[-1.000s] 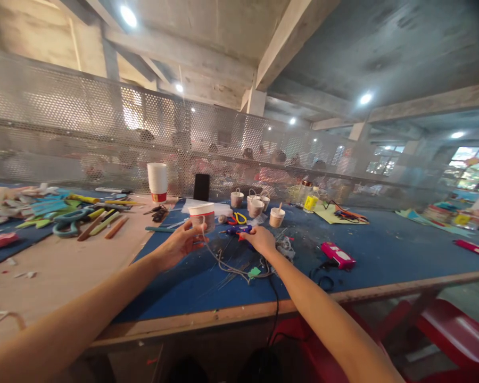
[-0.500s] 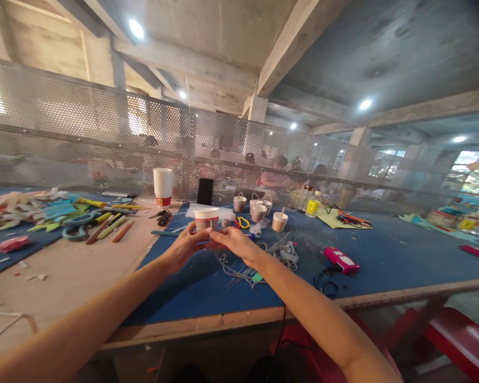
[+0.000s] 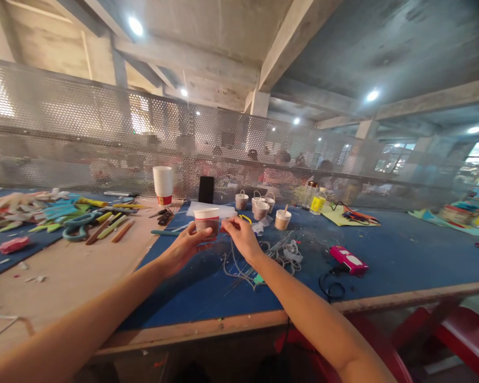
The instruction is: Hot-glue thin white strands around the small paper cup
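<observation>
So, left to right on my bench: at the far left there's a messy heap of blue, green, orange and white cut scraps [image 3: 43,210], with a chunky pair of blue-grey-handled scissors [image 3: 77,229] just to the right of it. Beside those is a row of slim brown and green stick-like tools [image 3: 110,227], and farther back a tall stack of white paper cups [image 3: 163,182] with a red band low down.

My left hand [image 3: 189,242] has its fingers and thumb wrapped around a white-rimmed paper cup with a red band and a brownish lower part [image 3: 206,221], held roughly upright over the near-middle of the blue tabletop [image 3: 175,306]. Just right of it, my right hand [image 3: 239,234] has thumb and finger pinched on a thin grey cord [image 3: 234,259] that trails down to the table. My knuckles hide the exact grip, sorry.

Beyond that hand sits a cluster of small greyish cups with looped handles [image 3: 260,210], then a beige cup with a stick in it [image 3: 283,219], a yellow-labelled bottle [image 3: 318,203] farther back, and a bright pink box [image 3: 348,259] nearer me on the right.
</observation>
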`<control>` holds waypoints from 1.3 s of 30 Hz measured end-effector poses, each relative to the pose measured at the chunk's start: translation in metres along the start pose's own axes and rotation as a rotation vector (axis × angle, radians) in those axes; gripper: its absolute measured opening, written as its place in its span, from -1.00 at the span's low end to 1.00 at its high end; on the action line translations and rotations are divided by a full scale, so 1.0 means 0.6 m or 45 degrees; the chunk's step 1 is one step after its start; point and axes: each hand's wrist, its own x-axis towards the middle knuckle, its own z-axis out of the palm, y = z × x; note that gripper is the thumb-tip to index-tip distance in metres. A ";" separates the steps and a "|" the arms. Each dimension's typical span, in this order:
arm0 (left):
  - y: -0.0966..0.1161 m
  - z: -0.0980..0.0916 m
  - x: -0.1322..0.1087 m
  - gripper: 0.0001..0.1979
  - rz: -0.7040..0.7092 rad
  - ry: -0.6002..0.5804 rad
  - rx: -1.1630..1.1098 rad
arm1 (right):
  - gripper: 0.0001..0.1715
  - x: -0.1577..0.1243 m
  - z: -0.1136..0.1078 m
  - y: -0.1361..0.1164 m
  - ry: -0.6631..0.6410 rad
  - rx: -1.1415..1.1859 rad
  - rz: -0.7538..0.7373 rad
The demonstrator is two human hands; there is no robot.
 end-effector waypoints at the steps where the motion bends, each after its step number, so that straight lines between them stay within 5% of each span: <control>1: 0.001 0.002 -0.001 -0.52 -0.003 -0.001 0.000 | -0.70 0.000 0.000 0.000 0.014 0.001 -0.006; 39: 0.008 0.014 -0.012 -0.52 0.005 -0.117 -0.041 | -0.72 0.003 -0.007 -0.002 0.127 -0.133 -0.027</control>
